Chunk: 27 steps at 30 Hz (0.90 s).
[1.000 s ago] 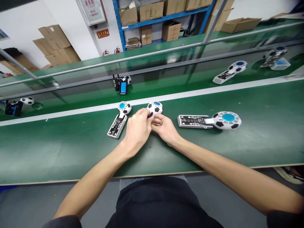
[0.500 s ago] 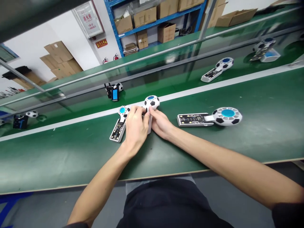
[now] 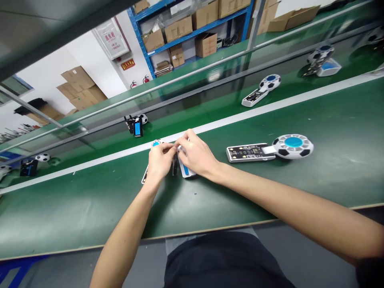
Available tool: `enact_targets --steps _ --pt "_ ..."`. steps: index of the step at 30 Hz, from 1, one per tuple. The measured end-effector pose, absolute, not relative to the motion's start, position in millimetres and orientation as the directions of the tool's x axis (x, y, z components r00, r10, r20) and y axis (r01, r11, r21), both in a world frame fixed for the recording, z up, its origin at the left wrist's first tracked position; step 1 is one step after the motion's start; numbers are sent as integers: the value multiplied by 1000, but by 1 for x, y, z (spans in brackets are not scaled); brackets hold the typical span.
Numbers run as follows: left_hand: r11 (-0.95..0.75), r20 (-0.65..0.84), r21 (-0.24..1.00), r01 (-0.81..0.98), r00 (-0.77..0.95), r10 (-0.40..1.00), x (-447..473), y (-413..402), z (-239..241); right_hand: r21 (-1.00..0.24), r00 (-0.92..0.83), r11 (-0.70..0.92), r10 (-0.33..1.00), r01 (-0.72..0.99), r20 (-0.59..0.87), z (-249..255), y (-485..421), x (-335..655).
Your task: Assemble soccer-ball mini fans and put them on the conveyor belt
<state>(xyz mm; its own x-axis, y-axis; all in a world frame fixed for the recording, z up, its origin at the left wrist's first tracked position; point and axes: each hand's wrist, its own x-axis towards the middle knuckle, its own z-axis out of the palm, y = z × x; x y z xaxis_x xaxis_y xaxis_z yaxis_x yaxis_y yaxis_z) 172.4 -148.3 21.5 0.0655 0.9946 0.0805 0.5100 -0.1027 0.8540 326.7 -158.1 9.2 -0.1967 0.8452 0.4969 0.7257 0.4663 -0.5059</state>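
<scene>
Between my hands is a white handheld device with a football-patterned head, mostly covered by my fingers; its open handle [image 3: 186,172] shows a blue part inside. My left hand [image 3: 159,161] is closed in a pinch on the top of a dark circuit board [image 3: 175,166], which stands edge-on beside the handle. My right hand [image 3: 199,155] curls over the device's head end, its fingertips close to the left ones. A second football-headed device [image 3: 156,143] lies partly hidden behind my left hand. To the right lies another such device [image 3: 251,152], its circuit board face up in the handle.
Beyond the white strip [image 3: 216,126] on the green bench are more football-headed devices, one with its board seated [image 3: 255,97], others opened up with blue parts showing [image 3: 137,129]. A metal rail [image 3: 114,125] runs behind them. Cardboard boxes [image 3: 178,29] fill a blue shelf.
My right hand has moved from the device's side to over its head. The circuit board now stands out from the handle, exposing the blue part. The camera view has shifted slightly.
</scene>
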Motion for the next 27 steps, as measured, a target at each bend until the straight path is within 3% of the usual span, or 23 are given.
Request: enact_targets --steps 6,15,21,27 --pt "54 -69 959 278 43 997 173 -155 14 -396 -349 535 821 746 452 10 -162 325" --pt "44 -54 951 307 25 998 178 -157 20 -213 -451 518 842 829 296 24 -166 328" --pt "43 -52 956 290 25 998 177 -160 25 -303 -476 572 813 763 336 20 -166 334" --pt "51 -58 974 221 26 998 176 -161 21 -324 -483 660 732 678 481 8 -167 337"
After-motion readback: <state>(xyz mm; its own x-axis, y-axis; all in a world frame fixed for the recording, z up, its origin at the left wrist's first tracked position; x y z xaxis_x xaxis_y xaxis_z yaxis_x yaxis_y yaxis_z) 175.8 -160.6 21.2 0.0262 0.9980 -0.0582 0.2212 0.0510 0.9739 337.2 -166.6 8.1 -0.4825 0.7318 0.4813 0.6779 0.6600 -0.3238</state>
